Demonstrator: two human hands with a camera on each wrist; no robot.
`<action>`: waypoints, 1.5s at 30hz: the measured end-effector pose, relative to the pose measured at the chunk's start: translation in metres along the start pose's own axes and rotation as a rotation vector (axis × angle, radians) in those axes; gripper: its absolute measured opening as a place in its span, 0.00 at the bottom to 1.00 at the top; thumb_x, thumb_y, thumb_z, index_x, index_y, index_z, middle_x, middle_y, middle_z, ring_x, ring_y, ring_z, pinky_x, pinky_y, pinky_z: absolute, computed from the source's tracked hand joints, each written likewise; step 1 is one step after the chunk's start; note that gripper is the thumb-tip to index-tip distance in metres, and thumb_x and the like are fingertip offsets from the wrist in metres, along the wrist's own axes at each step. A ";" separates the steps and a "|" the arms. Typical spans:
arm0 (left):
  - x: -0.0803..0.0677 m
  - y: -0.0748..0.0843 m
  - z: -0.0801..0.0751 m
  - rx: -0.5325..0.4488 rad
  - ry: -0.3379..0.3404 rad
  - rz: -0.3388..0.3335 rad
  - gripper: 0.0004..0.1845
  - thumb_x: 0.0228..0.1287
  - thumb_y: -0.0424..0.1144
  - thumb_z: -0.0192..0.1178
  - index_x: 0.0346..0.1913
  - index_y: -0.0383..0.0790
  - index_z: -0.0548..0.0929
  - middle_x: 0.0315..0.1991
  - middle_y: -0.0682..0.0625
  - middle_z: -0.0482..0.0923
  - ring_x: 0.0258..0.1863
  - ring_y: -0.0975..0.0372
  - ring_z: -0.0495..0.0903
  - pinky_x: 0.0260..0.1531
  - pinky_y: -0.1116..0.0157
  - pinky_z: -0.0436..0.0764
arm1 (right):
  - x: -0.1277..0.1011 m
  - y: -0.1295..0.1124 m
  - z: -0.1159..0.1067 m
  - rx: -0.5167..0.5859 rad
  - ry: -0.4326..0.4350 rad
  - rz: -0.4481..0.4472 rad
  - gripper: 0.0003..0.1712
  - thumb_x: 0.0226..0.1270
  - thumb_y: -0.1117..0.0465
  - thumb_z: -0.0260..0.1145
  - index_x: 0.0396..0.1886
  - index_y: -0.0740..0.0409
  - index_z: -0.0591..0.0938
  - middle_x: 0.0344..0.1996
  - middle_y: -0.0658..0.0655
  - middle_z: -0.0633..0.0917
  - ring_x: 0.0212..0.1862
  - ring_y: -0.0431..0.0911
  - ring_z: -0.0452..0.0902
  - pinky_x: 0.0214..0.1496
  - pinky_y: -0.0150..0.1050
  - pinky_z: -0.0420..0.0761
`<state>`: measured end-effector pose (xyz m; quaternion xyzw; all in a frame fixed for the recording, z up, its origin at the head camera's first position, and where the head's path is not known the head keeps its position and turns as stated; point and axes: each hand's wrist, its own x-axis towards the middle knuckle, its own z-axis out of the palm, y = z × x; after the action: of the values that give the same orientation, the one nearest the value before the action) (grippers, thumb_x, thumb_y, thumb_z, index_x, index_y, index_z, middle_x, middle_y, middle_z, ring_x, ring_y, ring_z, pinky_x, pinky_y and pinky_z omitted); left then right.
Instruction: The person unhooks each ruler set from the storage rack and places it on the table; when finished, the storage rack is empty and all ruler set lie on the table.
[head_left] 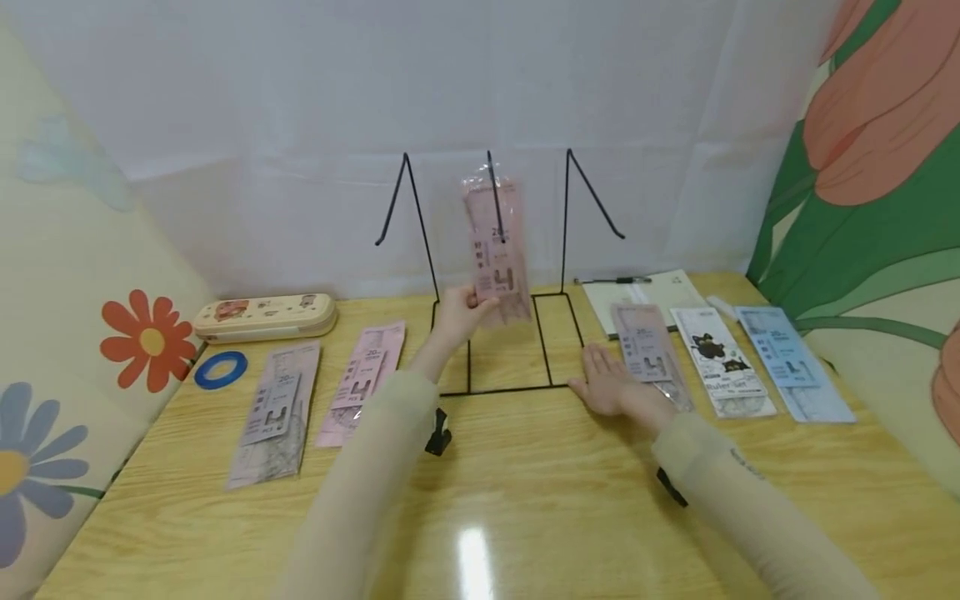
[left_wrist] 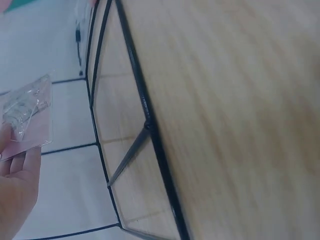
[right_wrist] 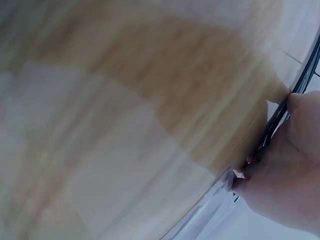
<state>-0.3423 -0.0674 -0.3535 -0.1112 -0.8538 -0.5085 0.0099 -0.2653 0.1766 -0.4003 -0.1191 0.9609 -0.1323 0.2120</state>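
Between thumb and fingers, my left hand (head_left: 459, 315) pinches the lower left edge of a pink ruler set packet (head_left: 497, 242) in a clear bag. The packet hangs upright at the middle prong of a black wire rack (head_left: 510, 389); whether the prong passes through the bag's top is unclear. In the left wrist view, clear pieces show inside the packet (left_wrist: 30, 112). With fingers extended, my right hand (head_left: 606, 385) rests at the rack's front right corner, next to another pink-grey packet (head_left: 647, 342). The right wrist view shows the hand (right_wrist: 285, 170) against the black wire.
Two packets, one greyish (head_left: 276, 417) and one pink (head_left: 365, 375), lie left, near a pencil case (head_left: 264, 317) and a blue tape ring (head_left: 221, 370). On the right are a white ruler set (head_left: 722, 362), a blue packet (head_left: 795, 362), and a pen (head_left: 626, 281) on a pad (head_left: 675, 287).
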 end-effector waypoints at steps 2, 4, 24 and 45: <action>-0.009 0.001 0.002 -0.010 -0.043 -0.005 0.15 0.64 0.39 0.60 0.48 0.31 0.81 0.35 0.40 0.85 0.23 0.62 0.74 0.20 0.71 0.69 | -0.001 0.001 0.000 -0.004 0.001 0.005 0.40 0.77 0.47 0.32 0.72 0.71 0.33 0.73 0.69 0.33 0.75 0.60 0.26 0.76 0.54 0.34; -0.020 0.001 0.005 -0.025 -0.088 -0.009 0.15 0.64 0.38 0.60 0.49 0.32 0.80 0.41 0.38 0.85 0.29 0.59 0.81 0.25 0.69 0.77 | -0.002 0.002 0.001 -0.005 0.005 0.011 0.40 0.77 0.47 0.33 0.72 0.71 0.33 0.73 0.69 0.33 0.75 0.60 0.26 0.76 0.53 0.35; -0.141 0.010 -0.009 -0.128 -0.311 0.028 0.17 0.61 0.37 0.62 0.50 0.31 0.80 0.43 0.38 0.84 0.42 0.54 0.85 0.41 0.66 0.84 | -0.007 0.004 0.004 -0.002 -0.018 0.039 0.40 0.77 0.46 0.33 0.72 0.71 0.35 0.73 0.69 0.34 0.75 0.59 0.27 0.76 0.52 0.35; -0.256 0.005 -0.179 0.045 -0.005 -0.076 0.11 0.67 0.33 0.55 0.49 0.38 0.82 0.37 0.67 0.85 0.35 0.71 0.85 0.33 0.71 0.83 | -0.006 -0.001 -0.004 -0.015 -0.002 0.010 0.39 0.77 0.47 0.32 0.72 0.71 0.35 0.73 0.69 0.34 0.74 0.62 0.27 0.75 0.56 0.36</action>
<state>-0.1086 -0.2669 -0.2960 -0.0794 -0.8686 -0.4890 -0.0091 -0.2615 0.1781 -0.3945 -0.1159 0.9623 -0.1240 0.2125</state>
